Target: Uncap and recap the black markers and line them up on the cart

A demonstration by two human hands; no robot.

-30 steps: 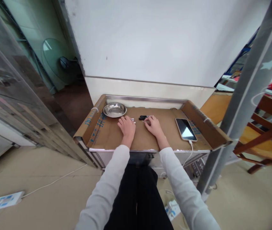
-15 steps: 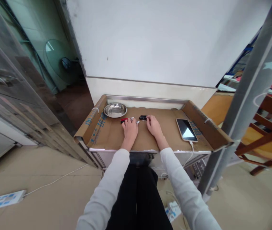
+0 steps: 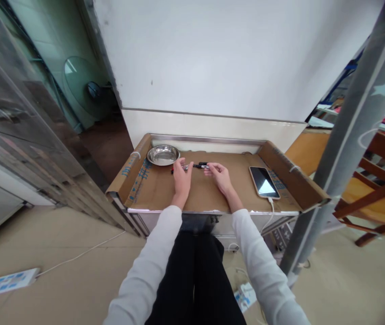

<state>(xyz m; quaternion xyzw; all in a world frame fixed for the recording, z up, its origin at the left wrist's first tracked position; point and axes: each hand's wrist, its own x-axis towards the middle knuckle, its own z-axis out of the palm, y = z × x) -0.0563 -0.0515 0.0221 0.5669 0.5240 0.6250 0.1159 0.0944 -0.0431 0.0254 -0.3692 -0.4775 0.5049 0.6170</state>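
In my right hand (image 3: 221, 177), thumb and fingertips pinch the right end of a black pen (image 3: 199, 166) held level over the cardboard. Its left end points at my left thumb; whether they touch I cannot tell. My left hand (image 3: 181, 179) has its thumb spread from the fingers, above a clear-bodied pen with a red end (image 3: 172, 170) that the fingers partly cover. Another black pen (image 3: 203, 163) shows just behind the held one. A round shallow metal dish (image 3: 163, 163) stands beyond my left hand.
Brown cardboard (image 3: 155, 192) lines the bench, with raised flaps at both sides. A phone (image 3: 264, 182) lies on the right, plugged into a white cable (image 3: 271, 212). A grey metal post (image 3: 344, 135) rises at the right, with a wooden chair (image 3: 375, 180) beyond it.
My left hand has lifted and opened its thumb away from the pens. My right hand has turned and now pinches a black pen, drawn slightly to the right.
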